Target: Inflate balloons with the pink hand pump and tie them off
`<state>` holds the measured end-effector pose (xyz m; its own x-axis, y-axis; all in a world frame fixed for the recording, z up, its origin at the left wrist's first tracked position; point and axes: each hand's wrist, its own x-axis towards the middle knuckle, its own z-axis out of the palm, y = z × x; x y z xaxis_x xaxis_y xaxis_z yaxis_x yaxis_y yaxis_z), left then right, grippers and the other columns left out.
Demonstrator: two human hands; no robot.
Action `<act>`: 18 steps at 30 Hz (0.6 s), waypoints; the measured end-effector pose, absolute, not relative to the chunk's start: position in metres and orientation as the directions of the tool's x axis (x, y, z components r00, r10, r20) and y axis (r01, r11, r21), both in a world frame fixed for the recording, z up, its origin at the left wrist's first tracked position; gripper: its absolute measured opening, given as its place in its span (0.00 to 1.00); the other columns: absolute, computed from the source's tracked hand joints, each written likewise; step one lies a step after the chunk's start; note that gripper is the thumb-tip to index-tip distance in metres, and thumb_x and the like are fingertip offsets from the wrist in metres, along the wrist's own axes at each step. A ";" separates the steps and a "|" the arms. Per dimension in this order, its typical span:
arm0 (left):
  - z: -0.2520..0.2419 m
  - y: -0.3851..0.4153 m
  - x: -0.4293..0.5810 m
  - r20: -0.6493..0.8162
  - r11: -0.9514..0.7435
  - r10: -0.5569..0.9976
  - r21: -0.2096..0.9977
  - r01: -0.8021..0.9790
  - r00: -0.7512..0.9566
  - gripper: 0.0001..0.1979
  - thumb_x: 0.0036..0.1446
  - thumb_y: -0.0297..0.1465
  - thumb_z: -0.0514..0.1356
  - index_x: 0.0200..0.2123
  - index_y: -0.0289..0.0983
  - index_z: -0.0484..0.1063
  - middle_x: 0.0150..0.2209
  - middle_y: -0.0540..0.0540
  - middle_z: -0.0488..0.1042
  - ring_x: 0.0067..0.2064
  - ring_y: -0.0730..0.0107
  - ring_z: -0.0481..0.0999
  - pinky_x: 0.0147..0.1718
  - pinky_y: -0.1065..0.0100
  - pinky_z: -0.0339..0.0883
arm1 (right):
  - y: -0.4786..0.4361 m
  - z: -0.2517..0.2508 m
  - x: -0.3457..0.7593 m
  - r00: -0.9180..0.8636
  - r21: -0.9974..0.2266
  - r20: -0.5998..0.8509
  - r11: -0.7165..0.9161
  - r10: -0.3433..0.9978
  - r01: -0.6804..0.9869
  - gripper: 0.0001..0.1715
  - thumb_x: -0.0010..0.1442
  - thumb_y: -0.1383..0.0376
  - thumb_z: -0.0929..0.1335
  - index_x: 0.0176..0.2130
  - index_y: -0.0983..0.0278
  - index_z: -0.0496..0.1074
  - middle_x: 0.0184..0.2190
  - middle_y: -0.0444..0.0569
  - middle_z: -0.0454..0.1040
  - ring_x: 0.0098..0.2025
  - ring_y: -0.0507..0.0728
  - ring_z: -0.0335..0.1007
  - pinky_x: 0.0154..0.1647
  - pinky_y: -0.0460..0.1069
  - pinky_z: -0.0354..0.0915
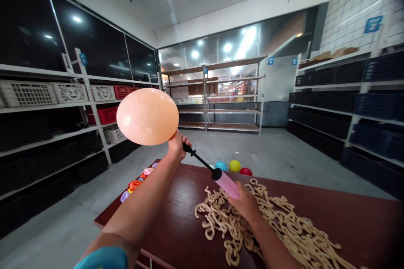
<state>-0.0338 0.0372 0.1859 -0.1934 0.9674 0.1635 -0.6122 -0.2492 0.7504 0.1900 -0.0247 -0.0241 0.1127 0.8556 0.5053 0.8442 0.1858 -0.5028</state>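
Peach-orange balloon, inflated and round, sits at about ten o'clock from the frame's centre, raised above the far left corner of a dark red-brown table. The left hand pinches the balloon's neck at the balloon's five o'clock, fingers clenched around the neck and the black nozzle tip of a hand pump. The pump's thin black shaft slants from that grip toward four o'clock, ending in a pink barrel. The right hand wraps the barrel's lower end, fingers closed around it.

Below the right hand, a tangled heap of beige plastic chain links sprawls over the tabletop and runs off toward five o'clock. At nine o'clock from the heap, along the table's left edge, lies a small cluster of flat, uninflated balloons in orange, pink and purple. Beyond the table's far edge, at twelve o'clock from the pump, three small inflated balloons rest on the grey floor: a blue balloon, a yellow balloon and a red balloon.

White metal shelving at nine o'clock carries white and red baskets; racks at three o'clock hold dark blue crates.
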 end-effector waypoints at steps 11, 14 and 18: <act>0.120 0.037 0.010 -0.054 -0.082 0.982 0.740 -0.668 -0.182 0.20 0.54 0.44 0.53 0.21 0.39 0.47 0.14 0.56 0.50 0.14 0.77 0.55 0.16 0.71 0.55 | -0.025 -0.028 0.190 0.083 -0.433 0.499 0.165 0.862 0.886 0.16 0.47 0.62 0.67 0.38 0.62 0.65 0.31 0.48 0.72 0.32 0.57 0.69 0.28 0.47 0.54; 0.104 0.027 0.032 -0.105 -0.022 0.984 0.737 -0.676 -0.146 0.20 0.53 0.43 0.53 0.20 0.40 0.47 0.14 0.56 0.50 0.14 0.77 0.56 0.16 0.71 0.55 | -0.028 -0.025 0.188 0.083 -0.433 0.485 0.157 0.871 0.888 0.17 0.47 0.62 0.68 0.39 0.62 0.65 0.31 0.47 0.72 0.31 0.56 0.69 0.27 0.47 0.53; 0.102 0.021 0.039 -0.090 -0.014 0.989 0.732 -0.681 -0.118 0.20 0.53 0.43 0.54 0.20 0.40 0.48 0.14 0.56 0.51 0.15 0.77 0.56 0.17 0.70 0.56 | -0.030 -0.021 0.186 0.084 -0.427 0.481 0.149 0.873 0.892 0.17 0.47 0.59 0.68 0.37 0.63 0.65 0.30 0.48 0.72 0.30 0.56 0.69 0.26 0.47 0.51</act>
<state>0.0389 0.0207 0.1024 -0.1181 0.9889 -0.0903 -0.6808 -0.0144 0.7324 0.1862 -0.0302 -0.0214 0.0843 0.8727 0.4809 0.8918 0.1492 -0.4270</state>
